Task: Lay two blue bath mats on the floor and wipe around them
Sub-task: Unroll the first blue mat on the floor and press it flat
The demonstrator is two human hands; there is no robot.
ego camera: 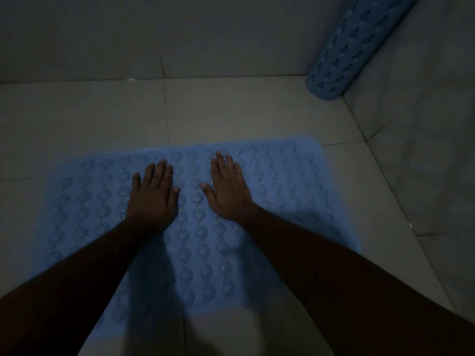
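The flat blue dimpled rubber bath mat (270,181) is pressed to the tiled floor (218,111) beneath the left hand (154,196) and right hand (227,191), fingers straight, nothing grasped; pressure is best swept outward from the palms.

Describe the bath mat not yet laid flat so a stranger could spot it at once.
Follow the tiled floor to its far right corner. There a rolled mat stands on end; unlike the flat mat, it is a tube.

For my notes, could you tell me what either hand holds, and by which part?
Nothing is held: left hand and right hand press flat on the blue mat.
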